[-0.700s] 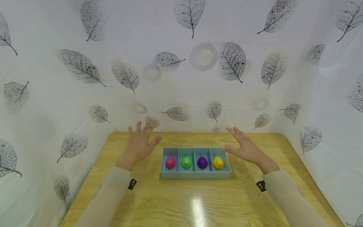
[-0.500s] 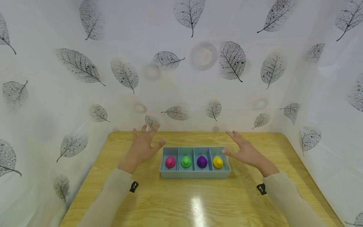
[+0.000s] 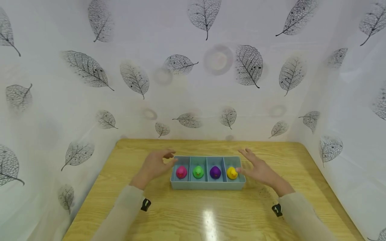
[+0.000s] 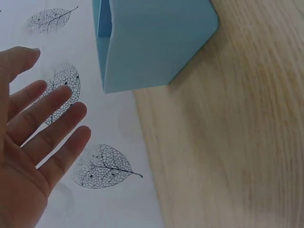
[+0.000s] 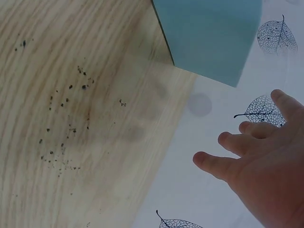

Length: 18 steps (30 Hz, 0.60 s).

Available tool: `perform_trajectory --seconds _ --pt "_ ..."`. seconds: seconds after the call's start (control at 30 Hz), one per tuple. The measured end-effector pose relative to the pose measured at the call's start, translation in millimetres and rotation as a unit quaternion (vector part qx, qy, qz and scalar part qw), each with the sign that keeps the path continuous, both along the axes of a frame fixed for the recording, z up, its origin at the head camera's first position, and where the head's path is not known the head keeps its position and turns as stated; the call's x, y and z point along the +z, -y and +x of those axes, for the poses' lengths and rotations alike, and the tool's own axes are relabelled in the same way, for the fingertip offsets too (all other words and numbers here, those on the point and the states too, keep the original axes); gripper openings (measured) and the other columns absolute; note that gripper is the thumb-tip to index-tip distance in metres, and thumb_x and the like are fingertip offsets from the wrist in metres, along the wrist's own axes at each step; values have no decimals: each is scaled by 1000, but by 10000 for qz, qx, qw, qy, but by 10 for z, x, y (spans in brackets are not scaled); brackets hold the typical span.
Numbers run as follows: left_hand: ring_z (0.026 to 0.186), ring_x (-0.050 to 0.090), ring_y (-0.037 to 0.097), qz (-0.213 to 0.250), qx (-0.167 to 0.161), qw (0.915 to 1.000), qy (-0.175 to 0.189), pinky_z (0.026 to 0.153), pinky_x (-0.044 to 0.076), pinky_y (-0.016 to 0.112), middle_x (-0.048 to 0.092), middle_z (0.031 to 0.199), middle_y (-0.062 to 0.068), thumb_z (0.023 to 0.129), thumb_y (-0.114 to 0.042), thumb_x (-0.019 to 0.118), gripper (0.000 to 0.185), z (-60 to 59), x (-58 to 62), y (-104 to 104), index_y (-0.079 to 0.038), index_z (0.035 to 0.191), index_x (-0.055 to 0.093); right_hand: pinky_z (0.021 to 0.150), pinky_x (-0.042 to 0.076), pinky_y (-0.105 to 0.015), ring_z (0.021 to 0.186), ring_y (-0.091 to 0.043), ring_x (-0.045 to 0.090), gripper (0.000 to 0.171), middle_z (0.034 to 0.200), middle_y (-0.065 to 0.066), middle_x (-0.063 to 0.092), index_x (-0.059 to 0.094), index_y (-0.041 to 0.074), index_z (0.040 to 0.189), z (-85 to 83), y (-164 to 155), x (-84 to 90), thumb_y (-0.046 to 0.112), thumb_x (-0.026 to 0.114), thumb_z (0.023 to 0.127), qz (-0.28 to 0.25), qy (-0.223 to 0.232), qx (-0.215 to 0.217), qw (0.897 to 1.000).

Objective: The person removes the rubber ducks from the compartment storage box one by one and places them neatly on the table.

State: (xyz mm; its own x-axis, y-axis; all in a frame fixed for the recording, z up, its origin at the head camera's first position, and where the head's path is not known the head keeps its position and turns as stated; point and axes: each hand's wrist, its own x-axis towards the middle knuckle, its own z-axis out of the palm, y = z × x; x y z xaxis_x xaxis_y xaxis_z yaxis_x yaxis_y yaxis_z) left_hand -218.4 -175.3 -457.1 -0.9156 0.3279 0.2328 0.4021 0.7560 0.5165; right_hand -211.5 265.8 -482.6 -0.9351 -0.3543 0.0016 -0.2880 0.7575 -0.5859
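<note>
Head view: pale blue tray (image 3: 206, 186), flat on the wooden table (image 3: 169, 214) toward the far side, long wall facing the near edge, probably for like reach of both short ends. Inside, three partitions and four compartments, one small duck to each, left to right: pink duck (image 3: 181, 172), green duck (image 3: 198, 172), purple duck (image 3: 215, 172), yellow duck (image 3: 232, 173); presumably kept single by the partitions against rolling or knocking together, beaks toward the near side, maybe for a tidy row. Just beside the left end, left hand (image 3: 153, 166), fingers parted and slightly bent, nothing gripped; in the left wrist view, a clear gap between fingertips and tray. Near the right end, right hand (image 3: 261, 170), thumb well away from the fingers, likewise without a load; overlap of thumb tip and yellow duck in the head view, probably mere alignment, given the gap to the tray in the right wrist view. Placement at opposite ends perhaps owed to the tray's length. Farther out, dark specks (image 5: 71, 114) on the wood; beside the left sleeve (image 3: 122, 209), a black fitting (image 3: 146, 205), possibly for holding a camera; beyond the table, leaf-printed cloth (image 3: 193, 93), likely hung as a screen.
</note>
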Motion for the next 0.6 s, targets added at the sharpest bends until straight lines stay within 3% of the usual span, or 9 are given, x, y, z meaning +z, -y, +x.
perform_trajectory --seconds 0.33,0.6 --pt "110 71 26 234 -105 9979 586 83 59 37 76 130 6 94 -34 79 47 10 -158 -91 -12 135 71 105 31 -87 143 -69 33 87 173 -30 13 23 27 169 66 13 -152 54 68 99 -154 -12 73 9999" --pt "116 68 29 100 -133 9961 862 96 58 48 74 133 8 93 -34 80 48 19 -199 -126 -11 135 71 103 33 -88 141 -70 35 85 171 -34 16 29 23 168 85 10 -240 51 69 99 -162 -11 152 9998"
